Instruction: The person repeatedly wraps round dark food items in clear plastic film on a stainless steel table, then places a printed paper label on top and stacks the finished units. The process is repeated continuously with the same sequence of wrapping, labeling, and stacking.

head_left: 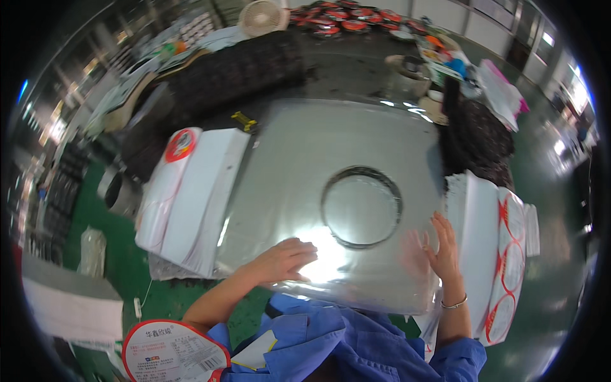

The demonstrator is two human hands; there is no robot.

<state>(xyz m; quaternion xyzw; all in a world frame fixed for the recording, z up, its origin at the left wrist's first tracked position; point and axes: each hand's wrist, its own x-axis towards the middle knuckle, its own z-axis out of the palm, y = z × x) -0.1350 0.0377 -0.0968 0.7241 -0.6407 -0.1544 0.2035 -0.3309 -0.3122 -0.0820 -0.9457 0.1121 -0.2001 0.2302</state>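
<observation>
A worker in a blue shirt leans over a shiny metal tabletop (299, 159) with a round, ringed opening (361, 206) set into it. A clear plastic sheet or bag (356, 280) lies spread across the near part of the surface, glare washing out its centre, so whether anything is inside it cannot be told. The left hand (285, 259) rests flat on the film, fingers extended and relaxed, gripping nothing, just beside the lower left of the ring. The right hand (442, 249), a thin bracelet at the wrist, stands edge-on with fingers straight and open at the right edge of the film, touching it or very near it; no grasp is visible.

To the left of the tabletop lies a stack of white printed bags (191, 191) with a red round emblem at the top end. A second stack of white bags (503, 248) with red ring prints lies to the right, just beside the right hand. At the lower left edge sits a white, red-rimmed printed pack (172, 353).

Beyond the tabletop are dark stacked trays (242, 70), a pale round fan (262, 16), and a row of red-and-black round items (344, 19). The floor (127, 267) is green.
</observation>
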